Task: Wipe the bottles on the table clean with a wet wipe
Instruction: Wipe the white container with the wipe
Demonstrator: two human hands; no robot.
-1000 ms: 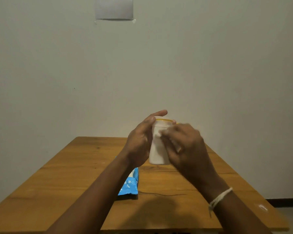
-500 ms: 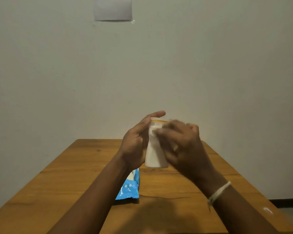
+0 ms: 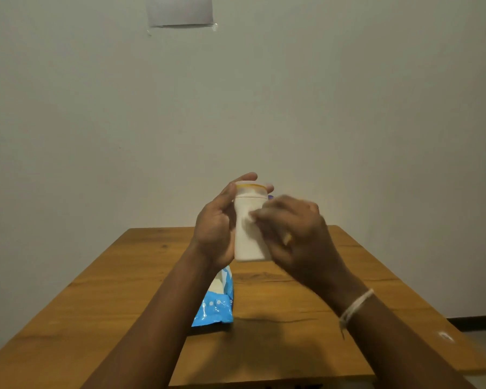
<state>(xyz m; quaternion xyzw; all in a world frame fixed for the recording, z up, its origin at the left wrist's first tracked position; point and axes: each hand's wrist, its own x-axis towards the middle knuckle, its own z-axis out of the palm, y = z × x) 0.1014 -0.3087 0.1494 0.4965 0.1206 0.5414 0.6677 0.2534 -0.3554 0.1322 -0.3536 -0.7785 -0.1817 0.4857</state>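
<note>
one white bottle [image 3: 247, 228] gripped upright by the left hand [image 3: 215, 228]; right hand [image 3: 295, 234] pinches one wipe [image 3: 251, 217] against it.

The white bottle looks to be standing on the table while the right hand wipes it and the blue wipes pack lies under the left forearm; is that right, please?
Not quite: the head view shows the white bottle held up off the table by the left hand. The rest stands: the right hand wipes it, and the blue wipes pack lies under the left forearm.

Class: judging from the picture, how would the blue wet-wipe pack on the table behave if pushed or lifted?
The wet-wipe pack looks soft and crinkled, so probably floppy. Lying flat on the table, it should slide, not roll.
</note>
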